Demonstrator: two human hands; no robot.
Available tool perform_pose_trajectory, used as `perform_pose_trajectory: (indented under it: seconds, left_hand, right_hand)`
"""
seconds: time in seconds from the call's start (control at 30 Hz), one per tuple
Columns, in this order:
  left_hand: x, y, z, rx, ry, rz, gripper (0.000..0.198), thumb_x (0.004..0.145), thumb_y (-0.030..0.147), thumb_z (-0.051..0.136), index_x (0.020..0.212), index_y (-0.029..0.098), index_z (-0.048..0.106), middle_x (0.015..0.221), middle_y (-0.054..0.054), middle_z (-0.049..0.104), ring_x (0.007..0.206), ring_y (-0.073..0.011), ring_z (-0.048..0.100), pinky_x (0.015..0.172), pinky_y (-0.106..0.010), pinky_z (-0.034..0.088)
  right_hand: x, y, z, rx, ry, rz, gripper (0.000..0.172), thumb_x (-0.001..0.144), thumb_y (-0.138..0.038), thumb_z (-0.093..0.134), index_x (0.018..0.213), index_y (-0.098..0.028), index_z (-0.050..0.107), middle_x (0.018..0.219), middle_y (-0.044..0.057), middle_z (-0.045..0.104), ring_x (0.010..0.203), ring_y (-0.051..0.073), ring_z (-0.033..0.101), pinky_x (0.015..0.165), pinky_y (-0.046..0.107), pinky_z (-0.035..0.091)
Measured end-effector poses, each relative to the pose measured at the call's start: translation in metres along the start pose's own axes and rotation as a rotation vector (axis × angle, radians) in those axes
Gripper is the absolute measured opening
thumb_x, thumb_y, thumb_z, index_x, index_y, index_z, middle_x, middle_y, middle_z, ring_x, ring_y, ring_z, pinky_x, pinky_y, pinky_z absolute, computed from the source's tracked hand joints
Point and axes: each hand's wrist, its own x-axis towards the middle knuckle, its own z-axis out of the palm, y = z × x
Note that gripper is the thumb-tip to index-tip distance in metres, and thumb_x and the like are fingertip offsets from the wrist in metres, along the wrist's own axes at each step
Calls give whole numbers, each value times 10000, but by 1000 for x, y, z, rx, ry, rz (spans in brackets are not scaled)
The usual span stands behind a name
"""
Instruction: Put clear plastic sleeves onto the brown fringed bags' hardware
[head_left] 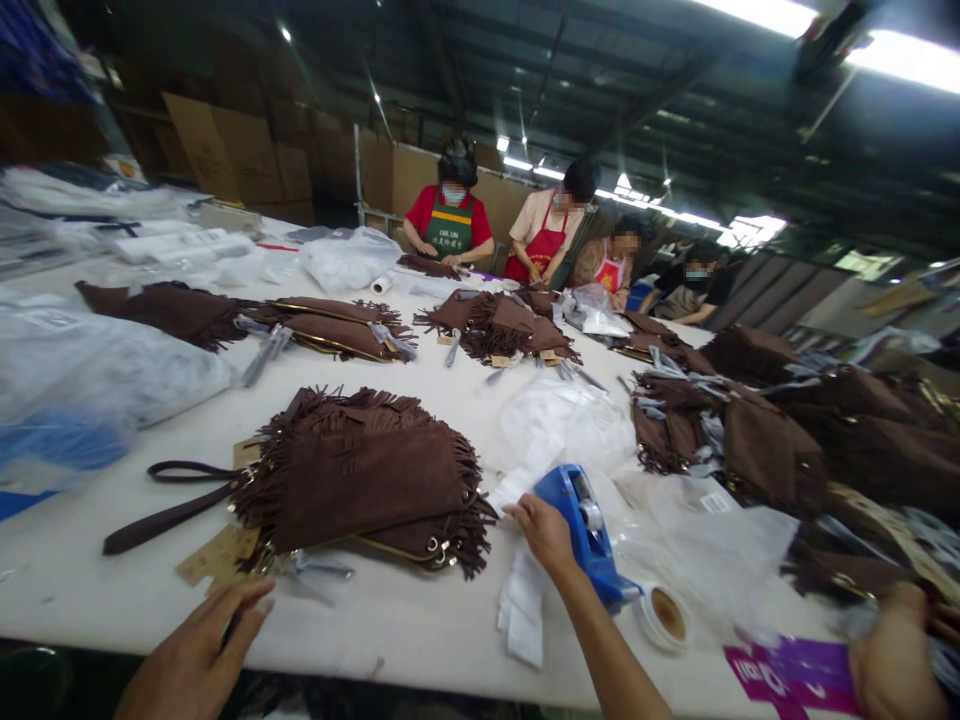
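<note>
A stack of brown fringed bags (367, 485) lies in front of me, with a dark wrist strap (172, 515) stretched out to its left. Kraft paper tags (220, 560) stick out at the near left corner. Just below these tags is my left hand (199, 650), its fingers bent and a gap between thumb and forefinger; nothing shows in it. My right hand (545, 532) reaches to the right of the bags, its fingertips closed on a thin white strip (514, 490). Beside that hand stands a blue tape dispenser (589, 535). More white strips (523, 605) lie below.
A tape roll (666, 615) and clear plastic bags (705, 525) lie to the right. Another person's hand (896, 655) is at the lower right, near purple printed plastic (795, 672). Brown bags (772, 420) pile up there. Several co-workers stand across the table (420, 385).
</note>
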Motion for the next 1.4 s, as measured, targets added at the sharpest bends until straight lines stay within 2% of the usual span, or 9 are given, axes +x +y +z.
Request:
perform_pose_trajectory:
  seconds: [0.17,0.3,0.43,0.53,0.7,0.9,1.07,1.2,1.4]
  left_hand:
    - [1,38,14,-144,-141,17,285,820,475,528,963,283,682,1030,-1,716,1013,-257,647,914,-358,511]
    - [-3,82,16,-304,-148,78,307,810,382,592,1090,286,671,1167,-28,666,1120,-271,585,1023,-396,423]
    - [-6,137,12,-651,-274,287,580,753,205,674,1314,276,544,1406,-62,488,1334,-265,378,1138,-363,223]
    - [-5,153,19,-802,-473,299,419,701,167,713,1117,212,686,1204,-84,631,1214,-280,495,1062,-334,323]
    - [-19,119,30,-962,-654,-94,61,715,177,646,735,140,690,690,-34,681,658,-181,608,648,-247,447]
    - [-36,67,14,-909,-537,-226,136,717,257,662,685,124,661,656,-50,691,624,-167,597,617,-243,423]
    - [-51,39,-1,-1003,-516,-288,318,758,426,665,695,114,657,669,-67,692,612,-166,600,627,-264,441]
    - [-74,1,-11,-1119,-525,-411,415,604,437,810,804,112,649,743,-72,694,592,-171,605,564,-265,452]
    - [-113,-35,-35,-937,-399,-488,449,649,545,749,650,144,547,534,3,570,444,-131,521,446,-228,382]
  right_hand:
    - [2,3,-13,13,89,38,375,953,-399,378,725,-192,592,676,27,628,626,166,541,594,261,338]
    - [-21,-29,-21,27,121,-53,253,924,-347,464,782,-198,611,790,65,638,807,220,556,716,302,359]
    - [-62,-88,-26,416,-189,-172,212,883,-362,554,741,-213,603,709,6,605,698,174,540,651,270,357]
    - [-77,-121,-35,811,-443,-105,278,878,-423,552,713,-201,581,634,-20,554,607,139,500,572,240,350]
    - [-71,-137,-23,946,-339,126,399,839,-557,559,683,-191,540,538,-29,506,514,114,429,499,227,311]
    - [-80,-164,15,1081,-576,50,379,815,-559,596,843,-181,605,618,-9,560,550,124,452,513,237,325]
    - [-82,-192,30,1024,-546,54,345,793,-494,650,666,-185,564,571,-35,477,542,105,373,523,242,269]
    - [-81,-200,40,972,-516,88,364,783,-511,652,648,-187,553,554,-43,443,540,106,346,522,241,253]
    - [-86,-211,60,888,-560,66,428,792,-548,625,590,-188,516,546,-23,484,537,115,382,524,242,283]
